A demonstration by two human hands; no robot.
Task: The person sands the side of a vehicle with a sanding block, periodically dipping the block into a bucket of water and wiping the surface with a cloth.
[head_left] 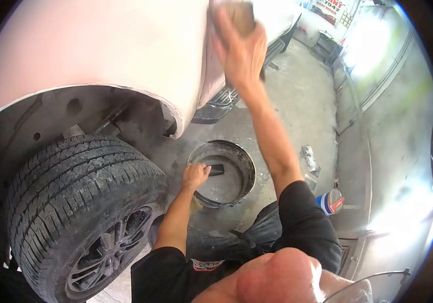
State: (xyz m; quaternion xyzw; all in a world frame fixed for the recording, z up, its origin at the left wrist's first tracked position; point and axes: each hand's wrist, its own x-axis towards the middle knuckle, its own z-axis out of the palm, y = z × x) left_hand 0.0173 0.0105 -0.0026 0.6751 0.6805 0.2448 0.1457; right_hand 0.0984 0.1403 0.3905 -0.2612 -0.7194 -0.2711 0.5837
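At the top of the view, my right hand [244, 53] is closed on a brownish block [242, 19], pressed against the pale pink-white car body [120, 43]. The hand is slightly blurred, and its grip hides part of the block. Lower down, my left hand [196, 174] pinches a flat black rectangular block [216, 170] at one end. That piece is held over a round bucket [250, 184], which has a stained rim and greyish contents. The left hand is at the bucket's left side.
A large tyre [85, 177] stands on the left under the wheel arch. On the floor to the right are a white-and-grey piece [310, 159] and a blue-and-white can [323, 202] with something red on top. A wall [398, 136] runs along the right.
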